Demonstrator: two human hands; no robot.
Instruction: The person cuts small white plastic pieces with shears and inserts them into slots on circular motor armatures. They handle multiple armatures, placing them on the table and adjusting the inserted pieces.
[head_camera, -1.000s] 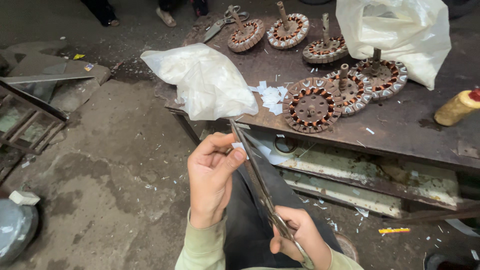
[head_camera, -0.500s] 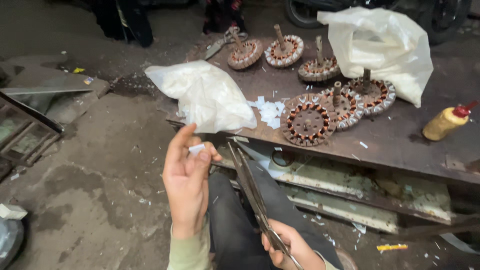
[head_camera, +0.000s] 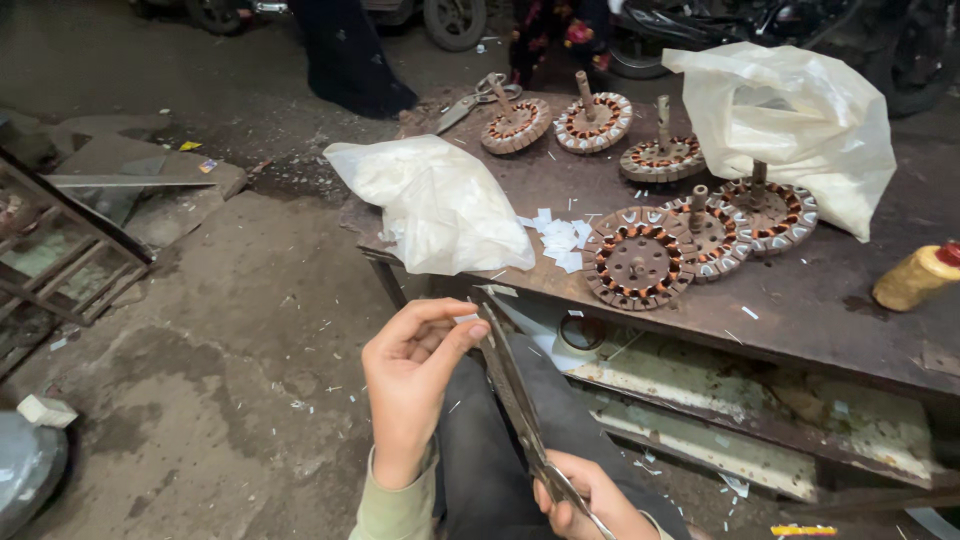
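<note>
My left hand (head_camera: 412, 378) is raised in front of me, pinching a small white paper slip (head_camera: 466, 318) between thumb and fingertips. My right hand (head_camera: 585, 502) grips the handles of long metal scissors (head_camera: 512, 388), whose blades point up toward the slip and touch it. On the rusty metal table (head_camera: 820, 300) lie a pile of cut white paper pieces (head_camera: 557, 238) and several round copper-wound stators, the nearest one (head_camera: 638, 259) beside the pile.
A white plastic bag (head_camera: 440, 208) lies at the table's near left corner, and a larger one (head_camera: 800, 125) covers stators at the right. A yellow thread spool (head_camera: 915, 277) lies at the far right. Another pair of scissors (head_camera: 468, 100) lies at the back. A person's legs (head_camera: 350, 55) stand beyond.
The view has tilted down and drawn back. My left hand with the slip has dropped lower and moved right, closer to the scissor blades; my right hand stays on the handles.
</note>
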